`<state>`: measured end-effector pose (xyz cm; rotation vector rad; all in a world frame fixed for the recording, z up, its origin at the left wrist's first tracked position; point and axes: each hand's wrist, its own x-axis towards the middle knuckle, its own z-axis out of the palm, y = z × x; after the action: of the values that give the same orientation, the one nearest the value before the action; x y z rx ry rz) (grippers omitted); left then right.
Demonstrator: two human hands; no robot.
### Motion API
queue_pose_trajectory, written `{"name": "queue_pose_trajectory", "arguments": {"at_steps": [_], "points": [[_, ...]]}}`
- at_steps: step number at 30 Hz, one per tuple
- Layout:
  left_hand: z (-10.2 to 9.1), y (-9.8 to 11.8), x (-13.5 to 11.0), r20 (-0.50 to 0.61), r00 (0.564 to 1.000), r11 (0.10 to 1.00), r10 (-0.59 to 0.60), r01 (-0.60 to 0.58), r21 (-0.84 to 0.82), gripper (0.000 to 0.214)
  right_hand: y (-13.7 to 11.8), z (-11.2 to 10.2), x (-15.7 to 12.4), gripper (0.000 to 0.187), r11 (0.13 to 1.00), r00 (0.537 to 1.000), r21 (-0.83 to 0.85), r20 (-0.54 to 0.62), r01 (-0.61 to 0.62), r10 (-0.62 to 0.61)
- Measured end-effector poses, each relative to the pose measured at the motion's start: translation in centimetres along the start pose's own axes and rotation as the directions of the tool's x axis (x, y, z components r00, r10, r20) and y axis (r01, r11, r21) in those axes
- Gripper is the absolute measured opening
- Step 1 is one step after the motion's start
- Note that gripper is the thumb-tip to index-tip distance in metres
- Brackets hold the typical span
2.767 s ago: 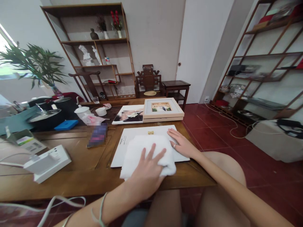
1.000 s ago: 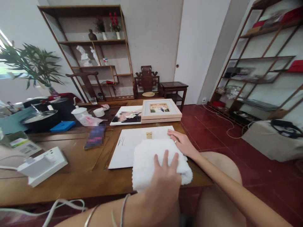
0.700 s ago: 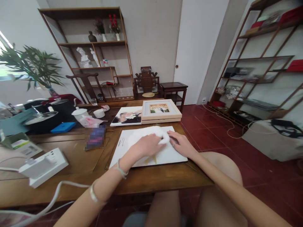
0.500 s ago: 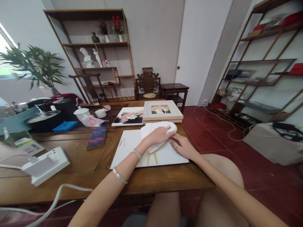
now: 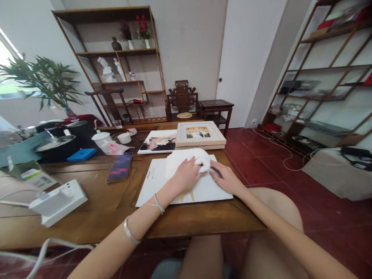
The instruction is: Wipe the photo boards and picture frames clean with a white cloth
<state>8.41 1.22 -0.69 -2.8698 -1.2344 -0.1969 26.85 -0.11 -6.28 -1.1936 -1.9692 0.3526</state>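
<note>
A white panel (image 5: 157,190) with small print and two yellowish strips lies flat near the wooden table's front edge. My left hand (image 5: 188,173) is closed on a bunched white cloth (image 5: 180,157) that rests on the panel. My right hand (image 5: 225,177) lies on the panel's right part with its fingers stretched out, their tips beside the cloth. Part of the panel's surface is hidden under the cloth and my hands.
Just behind the panel are a framed photo (image 5: 200,133) and a photo board (image 5: 158,141). On the left stand a white power strip (image 5: 62,201), an open small box (image 5: 31,172), a blue box (image 5: 81,154), a dark pot (image 5: 55,145) and a white teapot (image 5: 101,138).
My left hand and the cloth have shifted left over the panel. My right hand stays nearly in place on the panel's right side.
</note>
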Motion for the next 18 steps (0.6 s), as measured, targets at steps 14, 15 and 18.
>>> {"name": "queue_pose_trajectory", "arguments": {"at_steps": [14, 15, 18], "points": [[0.0, 0.3, 0.4, -0.040, 0.996, 0.966, 0.077, -0.064, 0.251, 0.024, 0.3, 0.3, -0.1, 0.036, 0.997, 1.000, -0.072, -0.001, -0.030, 0.030], [0.5, 0.1, 0.5, -0.031, 0.997, 0.971, 0.069, -0.060, 0.232, 0.027, 0.3, 0.3, -0.1, 0.036, 0.997, 1.000, -0.073, -0.005, -0.031, 0.031], [1.4, -0.1, 0.9, -0.059, 0.998, 0.979, 0.036, -0.024, 0.202, 0.037, 0.4, 0.4, -0.1, 0.036, 0.997, 0.999, -0.069, -0.022, -0.028, 0.026]]}}
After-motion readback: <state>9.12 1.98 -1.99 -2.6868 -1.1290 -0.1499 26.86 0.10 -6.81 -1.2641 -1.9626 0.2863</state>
